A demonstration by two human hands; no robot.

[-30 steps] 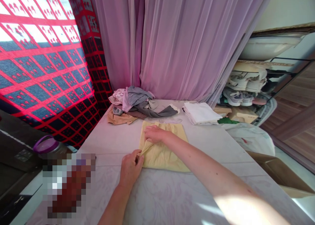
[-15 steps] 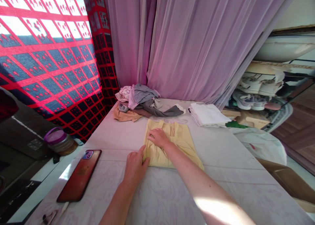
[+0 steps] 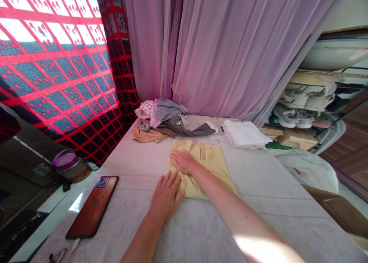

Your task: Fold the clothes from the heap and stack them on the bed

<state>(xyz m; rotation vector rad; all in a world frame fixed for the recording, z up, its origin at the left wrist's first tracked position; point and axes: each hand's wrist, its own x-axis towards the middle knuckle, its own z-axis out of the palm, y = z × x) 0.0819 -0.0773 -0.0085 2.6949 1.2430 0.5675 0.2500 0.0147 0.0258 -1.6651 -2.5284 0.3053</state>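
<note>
A pale yellow garment (image 3: 202, 165), folded with its straps at the far end, lies on the table. My right hand (image 3: 183, 162) rests flat on it, fingers spread, near the middle. My left hand (image 3: 166, 194) lies flat at the garment's near left edge, its fingertips overlapping the fabric. Neither hand grips anything. Just beyond the garment is a rumpled pile of grey, tan and pink clothes (image 3: 163, 121).
A stack of folded white cloth (image 3: 244, 134) lies at the far right of the lilac-patterned table (image 3: 258, 205). A phone in a red case (image 3: 92, 207) and a purple-lidded jar (image 3: 71, 166) are to the left. Sheer curtains (image 3: 224, 52) hang behind.
My left hand has let go of the garment's edge and flattened beside it. The garment's left side is now folded in, and my right hand pressed flat on it. The view has shifted slightly.
</note>
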